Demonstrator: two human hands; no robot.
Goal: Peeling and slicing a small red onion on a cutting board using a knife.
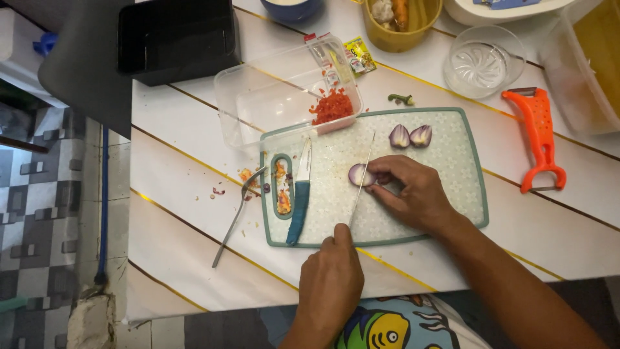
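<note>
My left hand [329,281] grips the handle of a thin-bladed knife [361,178], whose edge rests on a purple shallot half [356,174]. My right hand [413,194] pins that shallot half with its fingertips on the pale patterned cutting board [452,161]. Two more peeled shallot halves [410,136] lie at the board's far edge. A second knife with a teal handle [299,200] lies on the board's left side, beside orange scraps in the handle slot.
A clear plastic container [271,97] holding chopped red chilli [333,106] touches the board's far left corner. A fork [236,216] lies left of the board. An orange peeler [539,139], a glass juicer [484,61], a yellow bowl [400,26] and a black box [174,39] stand farther back.
</note>
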